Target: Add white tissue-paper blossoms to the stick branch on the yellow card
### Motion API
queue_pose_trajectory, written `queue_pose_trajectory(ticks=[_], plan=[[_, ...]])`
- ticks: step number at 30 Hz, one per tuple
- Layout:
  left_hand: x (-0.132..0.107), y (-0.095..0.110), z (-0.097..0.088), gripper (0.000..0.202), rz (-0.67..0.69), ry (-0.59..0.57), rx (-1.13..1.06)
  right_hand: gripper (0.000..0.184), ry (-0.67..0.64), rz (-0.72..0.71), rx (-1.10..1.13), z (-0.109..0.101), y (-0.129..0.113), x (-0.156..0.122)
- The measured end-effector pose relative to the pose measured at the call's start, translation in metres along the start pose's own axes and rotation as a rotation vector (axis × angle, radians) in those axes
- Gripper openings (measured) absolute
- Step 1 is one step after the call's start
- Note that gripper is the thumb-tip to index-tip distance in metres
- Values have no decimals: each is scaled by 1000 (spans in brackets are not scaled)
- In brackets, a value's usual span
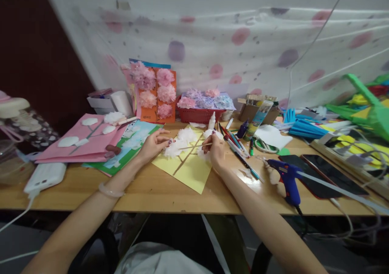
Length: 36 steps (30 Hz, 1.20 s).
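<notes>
A yellow paper sheet (190,166) lies on the wooden table (152,193) with brown stick branches glued on and white tissue flowers (185,135) at its far end. My left hand (153,144) rests at the sheet's left corner, fingers curled and pinching a white flower (173,149). My right hand (215,148) is closed round a thin stick (194,146) that points left over the sheet, beside another white flower.
A pink card with white flowers (82,138) and a green card lie left. A blue glue gun (287,176), two phones (322,170), markers (235,142), a red basket of flowers (197,114), an orange flower card (158,91) and blue paper (304,128) crowd the back and right.
</notes>
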<state>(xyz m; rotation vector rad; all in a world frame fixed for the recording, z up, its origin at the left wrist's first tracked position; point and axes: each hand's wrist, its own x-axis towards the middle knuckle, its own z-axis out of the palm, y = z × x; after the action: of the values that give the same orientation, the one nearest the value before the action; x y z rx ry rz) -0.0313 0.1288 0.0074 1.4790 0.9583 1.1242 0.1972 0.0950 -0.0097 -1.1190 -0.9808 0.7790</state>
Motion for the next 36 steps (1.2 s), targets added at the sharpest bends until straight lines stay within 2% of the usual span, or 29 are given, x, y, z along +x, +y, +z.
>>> queue_pose_trajectory(ticks=[8, 13, 18, 22, 32, 36], plan=[[2, -8, 3, 49, 86, -10, 215, 54, -6, -6, 60, 7, 3, -1], [3, -9, 12, 42, 130, -44, 470, 56, 23, -14, 78, 8, 4, 0], [5, -11, 17, 40, 159, -22, 647, 55, 42, -18, 75, 8, 0, -2], [7, -12, 17, 41, 166, -21, 685, 54, 60, -59, 98, 7, -2, -3], [10, -14, 17, 40, 157, -36, 641, 58, -40, -93, 53, 10, -4, -11], [12, -9, 9, 39, 167, -39, 604, 58, -50, -124, -16, 10, -3, -13]])
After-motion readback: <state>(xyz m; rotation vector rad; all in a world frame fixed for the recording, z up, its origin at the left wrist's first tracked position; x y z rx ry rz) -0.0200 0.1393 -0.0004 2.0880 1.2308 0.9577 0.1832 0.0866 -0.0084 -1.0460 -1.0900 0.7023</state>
